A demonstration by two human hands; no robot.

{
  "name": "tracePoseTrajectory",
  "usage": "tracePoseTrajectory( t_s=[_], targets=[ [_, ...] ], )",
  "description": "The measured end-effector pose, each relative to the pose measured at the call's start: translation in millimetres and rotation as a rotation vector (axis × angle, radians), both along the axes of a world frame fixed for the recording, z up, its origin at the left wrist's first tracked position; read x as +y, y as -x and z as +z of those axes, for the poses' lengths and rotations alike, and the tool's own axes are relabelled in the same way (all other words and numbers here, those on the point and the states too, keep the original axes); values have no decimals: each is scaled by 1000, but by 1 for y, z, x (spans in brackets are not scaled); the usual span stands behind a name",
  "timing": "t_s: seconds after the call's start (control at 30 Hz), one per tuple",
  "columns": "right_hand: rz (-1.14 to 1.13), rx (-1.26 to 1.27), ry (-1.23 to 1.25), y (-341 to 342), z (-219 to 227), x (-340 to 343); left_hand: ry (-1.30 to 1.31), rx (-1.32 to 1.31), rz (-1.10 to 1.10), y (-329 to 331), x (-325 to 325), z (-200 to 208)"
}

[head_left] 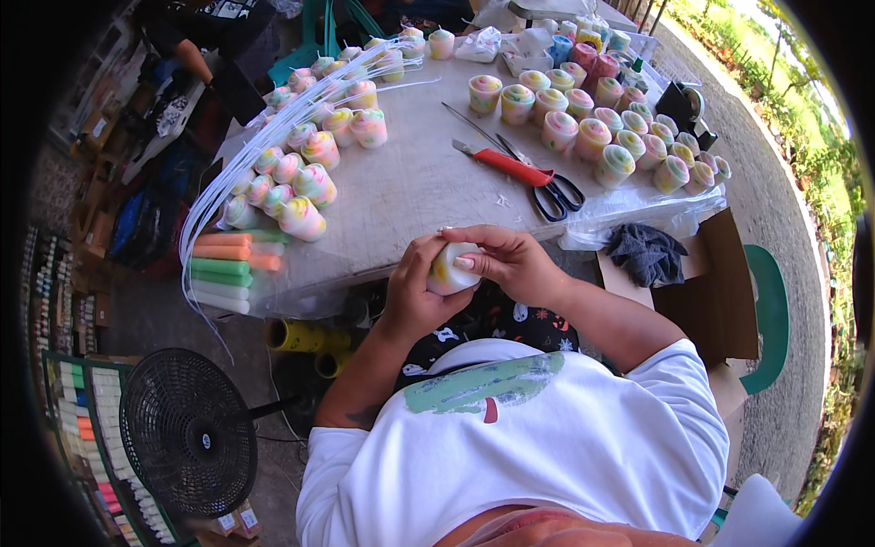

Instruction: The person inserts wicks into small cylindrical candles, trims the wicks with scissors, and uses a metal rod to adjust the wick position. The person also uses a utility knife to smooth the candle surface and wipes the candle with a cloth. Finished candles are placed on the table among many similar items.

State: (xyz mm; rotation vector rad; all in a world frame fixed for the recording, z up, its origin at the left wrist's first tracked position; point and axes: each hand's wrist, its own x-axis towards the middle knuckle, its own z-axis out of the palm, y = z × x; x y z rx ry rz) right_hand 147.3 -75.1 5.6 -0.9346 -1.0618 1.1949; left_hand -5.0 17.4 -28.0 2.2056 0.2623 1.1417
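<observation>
A small white candle point(445, 271) with yellow and pink patches is held in front of my chest, just off the table's near edge. My left hand point(412, 281) is wrapped round its side and underneath. The fingers and thumb of my right hand point(512, 264) press on its upper right, partly hiding it. Whether a wick sits under the fingertips I cannot tell. Past my hands on the table point(401, 182) lie a red-handled utility knife point(501, 164) and black-handled scissors point(558, 196), the knife across the scissors.
Multicoloured candles stand in rows at right point(592, 141) and left point(319, 150). A bundle of long white wicks point(246, 164) lies over the left group. Orange, green and white sticks point(223, 264) rest at the left corner. A black fan point(190, 433) stands lower left; an open cardboard box point(711, 283) is at right.
</observation>
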Motion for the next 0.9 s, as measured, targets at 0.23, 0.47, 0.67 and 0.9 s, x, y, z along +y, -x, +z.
tracePoseTrajectory(
  t_s=[0.23, 0.47, 0.67, 0.9],
  targets=[
    [-581, -1384, 59, -111, 3, 39, 393, 66, 27, 12, 18, -19],
    [-589, -1857, -16, -101, -23, 68, 483, 47, -21, -1, 10, -9],
    [-558, -1501, 357, -107, 6, 50, 356, 56, 78, 0, 11, 1],
    [-579, -1521, 415, -144, -22, -3, 368, 32, -4, -14, 13, 4]
  ],
)
